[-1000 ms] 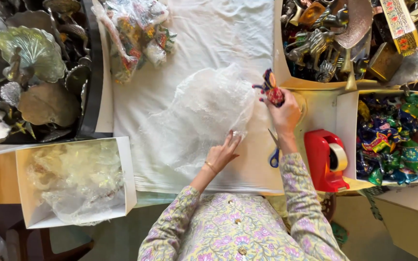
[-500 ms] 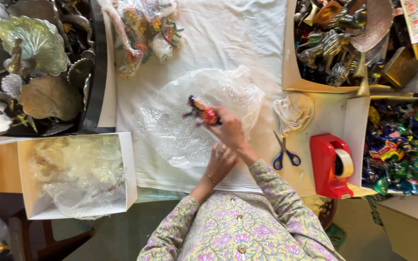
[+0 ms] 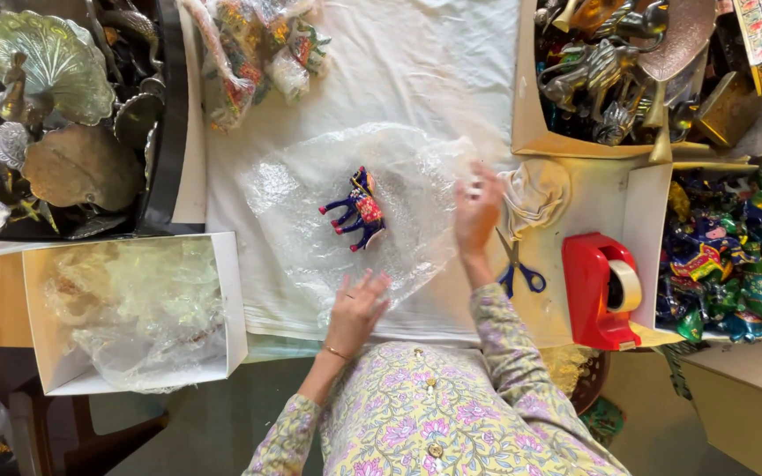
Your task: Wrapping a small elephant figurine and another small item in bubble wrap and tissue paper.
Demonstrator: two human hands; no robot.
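A small painted animal figurine (image 3: 356, 212), blue with red and gold, lies on its side in the middle of a clear bubble-wrap sheet (image 3: 310, 238) spread on a white cloth (image 3: 399, 62). My left hand (image 3: 359, 307) rests flat with spread fingers on the sheet's near edge. At the sheet's right edge my right hand (image 3: 475, 210) has its fingers apart on the plastic; whether it pinches the sheet I cannot tell. Neither hand touches the figurine.
Blue-handled scissors (image 3: 517, 267) and a red tape dispenser (image 3: 600, 291) lie to the right. A box of coloured figurines (image 3: 729, 256) and a box of metal figures (image 3: 615, 79) stand beyond. A white box of plastic wrap (image 3: 125, 308) sits left, with brass ornaments (image 3: 55, 106) behind it.
My right hand carried the figurine from the right-hand box to the sheet, set it down and let go, then moved to the sheet's right edge. The left hand stayed on the near edge.
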